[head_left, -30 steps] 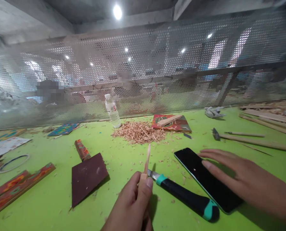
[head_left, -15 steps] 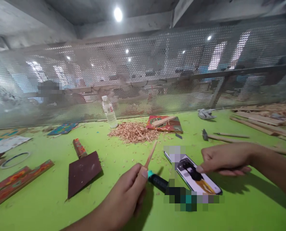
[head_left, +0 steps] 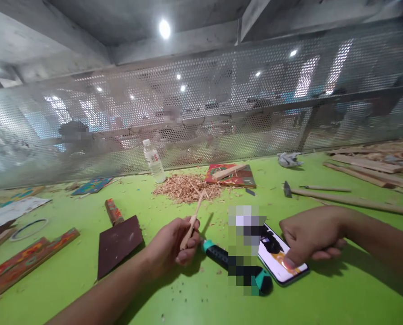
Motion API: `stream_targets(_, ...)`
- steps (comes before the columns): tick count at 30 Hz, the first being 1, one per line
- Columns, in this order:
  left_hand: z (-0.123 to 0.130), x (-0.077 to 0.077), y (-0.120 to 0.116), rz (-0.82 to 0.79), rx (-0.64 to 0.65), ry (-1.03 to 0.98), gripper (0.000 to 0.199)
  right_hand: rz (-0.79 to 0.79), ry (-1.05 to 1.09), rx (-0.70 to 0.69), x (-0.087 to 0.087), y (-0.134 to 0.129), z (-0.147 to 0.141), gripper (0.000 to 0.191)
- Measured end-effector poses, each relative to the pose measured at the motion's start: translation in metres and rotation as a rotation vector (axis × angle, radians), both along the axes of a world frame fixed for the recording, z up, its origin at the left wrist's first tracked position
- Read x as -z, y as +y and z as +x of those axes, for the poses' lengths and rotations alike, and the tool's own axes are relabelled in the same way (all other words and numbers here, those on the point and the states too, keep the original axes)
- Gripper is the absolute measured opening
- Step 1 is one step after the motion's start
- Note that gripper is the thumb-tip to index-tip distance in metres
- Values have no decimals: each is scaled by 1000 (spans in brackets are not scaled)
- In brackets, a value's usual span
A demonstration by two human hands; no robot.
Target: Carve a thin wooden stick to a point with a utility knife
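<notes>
My left hand (head_left: 177,241) is closed around a slim carved wooden stick (head_left: 191,225), whose thin tip points up and away. Just right of it, a black and teal tool handle (head_left: 217,256) lies on the green table, partly hidden by blur blocks. My right hand (head_left: 311,234) hovers at the lit phone (head_left: 283,271), a fingertip on its screen; the other fingers are curled with nothing visible in them. An orange and dark picture shows on the screen. Behind the left hand is a heap of wood shavings (head_left: 184,187).
A water bottle (head_left: 154,161) stands behind the shavings beside a painted board (head_left: 233,178). Brown sandpaper (head_left: 118,243) and painted wood pieces (head_left: 28,266) lie left. A hammer (head_left: 350,201) and wood strips (head_left: 367,163) lie right, below a perforated screen (head_left: 204,104).
My left hand has moved left and turned palm-up, showing more of the stick. My right fingertip has slid down the phone screen, and the picture has shifted.
</notes>
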State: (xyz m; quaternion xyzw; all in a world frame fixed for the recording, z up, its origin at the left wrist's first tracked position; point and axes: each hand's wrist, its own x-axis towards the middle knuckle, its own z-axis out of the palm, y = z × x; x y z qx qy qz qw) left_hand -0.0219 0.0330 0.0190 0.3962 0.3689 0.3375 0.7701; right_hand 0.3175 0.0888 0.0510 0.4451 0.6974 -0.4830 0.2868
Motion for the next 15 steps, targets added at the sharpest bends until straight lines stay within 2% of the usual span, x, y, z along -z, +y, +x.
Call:
stream_targets(4, -1, 0, -2, -30, 53, -39, 8, 39, 46, 18, -2, 0, 5, 75)
stream_targets(8, -3, -1, -3, -59, 67, -55, 21, 149, 126, 112, -3, 5, 10, 84)
stream_targets(11, -5, -2, -6, -80, 64, -39, 26, 186, 150, 156, 1, 9, 13, 84)
stream_targets(15, -7, -2, -8, -66, 26, 8, 27, 216, 226, 137, 9, 12, 15, 82)
